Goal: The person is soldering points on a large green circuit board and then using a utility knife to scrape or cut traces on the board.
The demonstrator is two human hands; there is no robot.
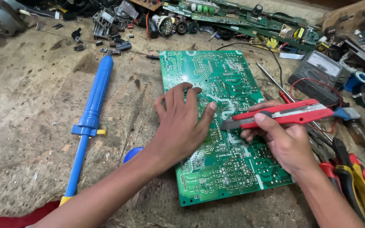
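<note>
The left hand [181, 122] lies flat on a green circuit board [216, 126], solder side up. The right hand [284, 141] grips a red utility knife [284, 115], blade tip on the board. A blue desoldering pump [88, 122] lies to the left, pliers [351, 177] near right.

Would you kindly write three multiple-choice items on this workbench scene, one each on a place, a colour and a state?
1. Where does the blue desoldering pump lie?
A. left of the circuit board
B. on the circuit board
C. right of the pliers

2. What colour is the body of the utility knife?
A. yellow
B. red
C. black

3. What is the left hand doing?
A. lifting the pump
B. holding pliers
C. pressing flat on the circuit board

Answers: 1 A, the pump lies on the bench left of the green circuit board. 2 B, the knife in the right hand has a red body. 3 C, the palm and fingers lie spread on the board, while the pliers lie untouched.
</note>
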